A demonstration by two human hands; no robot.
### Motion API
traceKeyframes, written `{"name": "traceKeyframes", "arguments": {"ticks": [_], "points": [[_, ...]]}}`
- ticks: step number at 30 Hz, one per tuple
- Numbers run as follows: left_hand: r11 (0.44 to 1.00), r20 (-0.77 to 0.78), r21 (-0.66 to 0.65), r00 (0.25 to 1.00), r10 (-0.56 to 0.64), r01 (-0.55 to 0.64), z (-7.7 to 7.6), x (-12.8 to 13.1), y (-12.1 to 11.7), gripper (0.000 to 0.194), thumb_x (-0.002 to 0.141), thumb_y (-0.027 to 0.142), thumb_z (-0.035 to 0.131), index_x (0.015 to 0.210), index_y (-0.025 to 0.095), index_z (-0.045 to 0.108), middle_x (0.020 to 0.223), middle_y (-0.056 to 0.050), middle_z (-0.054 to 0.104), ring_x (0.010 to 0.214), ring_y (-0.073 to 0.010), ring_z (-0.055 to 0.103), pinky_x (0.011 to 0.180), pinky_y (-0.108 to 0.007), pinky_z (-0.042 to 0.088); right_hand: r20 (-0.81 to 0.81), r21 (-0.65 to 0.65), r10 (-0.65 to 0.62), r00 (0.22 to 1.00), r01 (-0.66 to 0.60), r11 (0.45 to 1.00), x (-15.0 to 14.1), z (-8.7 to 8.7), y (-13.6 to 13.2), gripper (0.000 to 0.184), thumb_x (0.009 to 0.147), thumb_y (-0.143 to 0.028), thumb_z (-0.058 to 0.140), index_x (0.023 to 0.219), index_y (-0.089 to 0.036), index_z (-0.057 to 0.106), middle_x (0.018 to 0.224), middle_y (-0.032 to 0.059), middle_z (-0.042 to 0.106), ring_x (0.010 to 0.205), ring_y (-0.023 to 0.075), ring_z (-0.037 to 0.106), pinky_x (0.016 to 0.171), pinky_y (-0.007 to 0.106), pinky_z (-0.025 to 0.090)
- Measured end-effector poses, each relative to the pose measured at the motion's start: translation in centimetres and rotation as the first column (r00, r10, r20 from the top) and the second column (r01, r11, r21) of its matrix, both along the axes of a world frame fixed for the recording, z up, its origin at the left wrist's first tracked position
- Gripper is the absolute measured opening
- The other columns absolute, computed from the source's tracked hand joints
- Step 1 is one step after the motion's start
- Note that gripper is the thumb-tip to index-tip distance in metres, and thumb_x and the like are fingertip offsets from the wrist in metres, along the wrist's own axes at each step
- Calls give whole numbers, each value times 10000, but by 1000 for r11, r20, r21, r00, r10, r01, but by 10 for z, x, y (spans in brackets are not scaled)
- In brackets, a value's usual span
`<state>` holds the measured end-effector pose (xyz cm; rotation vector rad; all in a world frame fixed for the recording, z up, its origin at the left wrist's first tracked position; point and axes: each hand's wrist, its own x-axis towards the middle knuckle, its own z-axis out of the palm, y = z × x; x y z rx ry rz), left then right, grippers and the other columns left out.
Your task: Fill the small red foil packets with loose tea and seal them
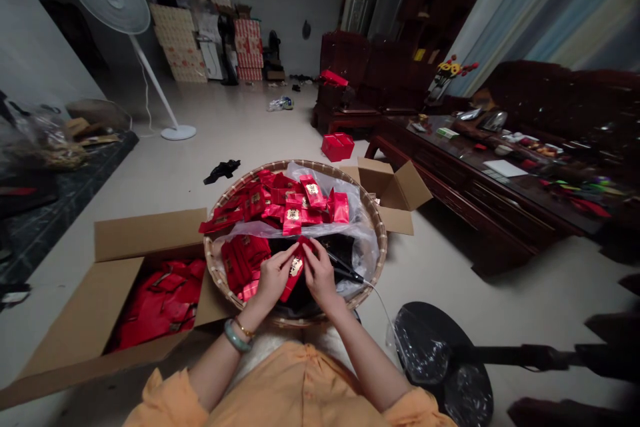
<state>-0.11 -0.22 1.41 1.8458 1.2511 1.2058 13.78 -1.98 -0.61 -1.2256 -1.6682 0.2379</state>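
Note:
Both my hands meet over the near half of a round woven basket (383,240) lined with clear plastic. My left hand (274,275) pinches the top edge of a red packet (295,268) with a gold label. On the packet's other side, my right hand (320,273) grips the same top edge. Many filled red packets (293,213) are heaped in the far half of the basket. Flat red pouches (243,260) lie stacked left of my left hand. Just right of my right hand rests a black corded tool (346,269), partly hidden; it looks like a hair straightener.
An open cardboard box (117,293) of red pouches stands at the left, another open box (400,193) behind the basket's right side. A white cord (387,313) runs to the floor near a black round base (440,360). A low dark table (450,160) stands right; a white fan (179,132) far left.

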Motion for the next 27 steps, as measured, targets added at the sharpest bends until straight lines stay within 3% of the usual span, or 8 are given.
{"name": "traceKeyframes", "arguments": {"ticks": [4,9,22,27], "points": [[999,-13,-23,999,42,-43,-1,0,-1,352,845,234,505,1185,209,596,1104,-52,672,945,-181,658,874,-305,512,-79,-38,-29,996,26,999,0,1,0,467,873,-141,414,1334,-215,420,1194,131,517,1119,222,507,947,405,457],[999,-21,52,1000,-15,16,-3,0,-1,331,854,207,480,1154,217,620,1044,-61,693,901,-164,662,833,-282,520,-108,-71,-31,994,23,997,-1,-2,1,493,868,-143,416,1353,-231,401,1156,132,510,1045,222,539,879,390,492],[988,-43,131,996,-80,85,-6,-3,0,347,830,142,454,1110,217,646,1082,-62,677,965,-165,645,881,-310,516,-116,-96,-29,993,18,995,0,-6,0,512,853,-131,427,1355,-225,402,1184,135,499,1057,218,533,871,373,495],[998,-28,55,999,-34,36,-4,-2,3,291,818,168,478,1031,203,673,1030,-55,697,924,-174,658,858,-314,518,-157,-133,-25,987,4,991,0,-5,-1,469,850,-140,430,1311,-220,454,1170,129,517,1030,214,552,855,363,502]]}}
